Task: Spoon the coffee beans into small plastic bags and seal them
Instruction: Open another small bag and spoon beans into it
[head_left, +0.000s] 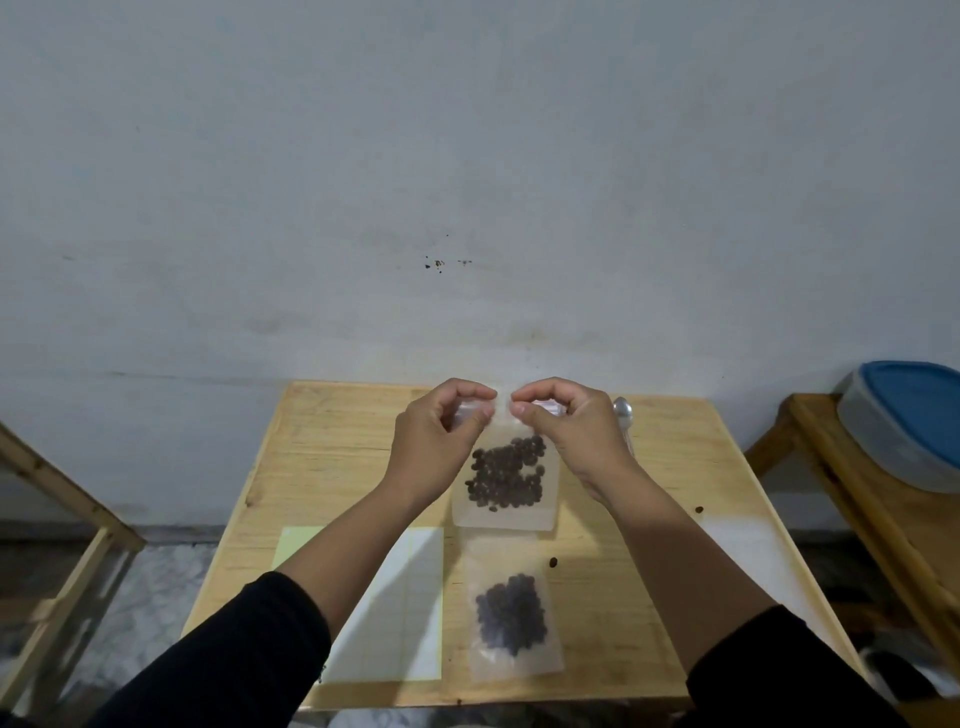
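Observation:
A small clear plastic bag (506, 483) with dark coffee beans in its lower half hangs above the wooden table (322, 457). My left hand (436, 431) pinches the bag's top strip on the left. My right hand (561, 426) pinches the same strip on the right, its fingertips almost meeting those of the left hand. A second bag of beans (514, 618) lies flat on the table nearer to me. A metal spoon (623, 410) lies behind my right hand, mostly hidden.
Empty bags over a pale yellow sheet (400, 603) lie at the near left. Two loose beans (553, 561) lie on the table's right half. A blue-lidded plastic container (904, 421) rests on a wooden stand at the right. A wooden frame (62, 519) stands left.

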